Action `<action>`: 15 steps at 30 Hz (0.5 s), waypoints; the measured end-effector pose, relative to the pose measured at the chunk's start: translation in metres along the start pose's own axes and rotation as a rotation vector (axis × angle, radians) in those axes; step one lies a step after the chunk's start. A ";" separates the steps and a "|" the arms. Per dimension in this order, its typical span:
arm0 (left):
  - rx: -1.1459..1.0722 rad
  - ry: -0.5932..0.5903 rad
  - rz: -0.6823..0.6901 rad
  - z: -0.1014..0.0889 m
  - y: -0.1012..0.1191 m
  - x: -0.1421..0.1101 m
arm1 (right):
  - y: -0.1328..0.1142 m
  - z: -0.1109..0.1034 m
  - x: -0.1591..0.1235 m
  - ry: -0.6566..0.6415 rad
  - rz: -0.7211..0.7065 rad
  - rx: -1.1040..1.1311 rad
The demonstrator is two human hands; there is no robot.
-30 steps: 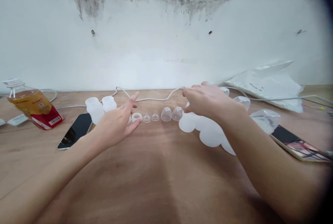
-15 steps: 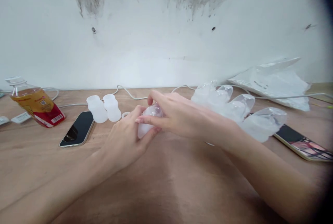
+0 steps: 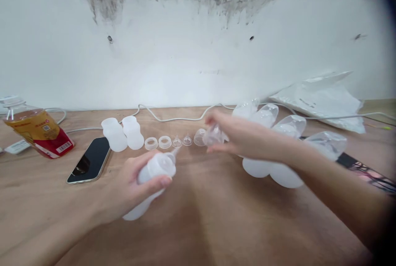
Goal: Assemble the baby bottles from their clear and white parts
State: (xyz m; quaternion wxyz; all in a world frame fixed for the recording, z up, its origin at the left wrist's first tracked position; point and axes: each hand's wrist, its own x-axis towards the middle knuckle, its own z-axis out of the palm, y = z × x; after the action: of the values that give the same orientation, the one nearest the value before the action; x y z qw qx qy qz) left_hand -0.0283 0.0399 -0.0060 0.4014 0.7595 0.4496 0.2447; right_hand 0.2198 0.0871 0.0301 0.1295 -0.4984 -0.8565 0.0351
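Head view: a white bottle (image 3: 159, 168) is held in the left hand (image 3: 136, 179), well above the near part of the wooden table (image 3: 201, 224). It is gripped around its side, with the thumb on one side and the fingers wrapped around the other. It is tilted, and its clear, pointed nipple (image 3: 174, 153) is aimed up and away to the right. By the right hand (image 3: 239, 136), a clear cap (image 3: 215, 135) is pinched between thumb and fingers (it is a bit blurry there).

Beside that cap, another clear dome (image 3: 199, 137) is seen on the table. To its left, a neat row is made by two small clear nipples (image 3: 182, 140), then two white rings (image 3: 158, 142), then two white bottle bodies (image 3: 123, 134), which are stood side by side. A dark phone (image 3: 89, 161) is laid near them, and a drink bottle (image 3: 43, 136) with a red and yellow label is set farther left.

On the right, a group of white and clear pieces (image 3: 256, 168) is partly hidden by the right arm. Behind them, a plastic bag (image 3: 321, 103) is rested against the wall (image 3: 173, 64). A pale cord (image 3: 185, 118) is stretched along the back.
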 end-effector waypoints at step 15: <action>-0.171 0.330 0.092 0.019 -0.048 -0.005 | 0.004 0.073 -0.016 0.092 0.141 -0.341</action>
State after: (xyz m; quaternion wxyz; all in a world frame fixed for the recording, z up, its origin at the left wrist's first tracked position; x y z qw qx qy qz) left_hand -0.0403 0.0413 -0.0563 0.3735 0.6919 0.4519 0.4214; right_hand 0.2115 0.0805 -0.0441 0.0794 -0.5729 -0.8062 -0.1247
